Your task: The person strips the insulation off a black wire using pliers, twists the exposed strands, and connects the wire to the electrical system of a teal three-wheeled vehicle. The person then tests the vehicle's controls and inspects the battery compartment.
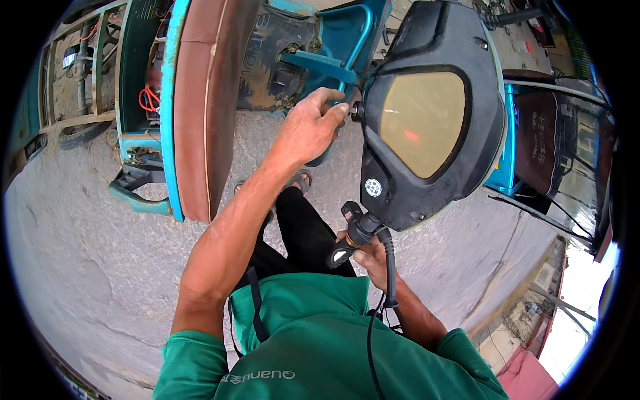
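Observation:
My left hand (308, 127) reaches to the near-left side of a black vehicle dashboard (437, 50). Its thumb and forefinger close together against a small black knob (358, 111), perhaps a key switch; what lies between the fingertips is too small to make out. The dashboard's display (423, 123) is a yellowish, cloudy panel. Lower down, my right hand (377, 263) is wrapped around the handlebar grip (343, 253) from behind and below, with most of its fingers hidden. A switch block (351, 212) sits beside this grip, and a black cable sleeve (389, 273) hangs past the hand.
A brown padded seat (203, 107) on a turquoise frame stands to my left. Ahead lies a worn floor mat (270, 67) with a turquoise metal bracket (327, 63). Another vehicle with a dark seat back (537, 140) is at the right. Concrete ground (100, 267) surrounds my feet.

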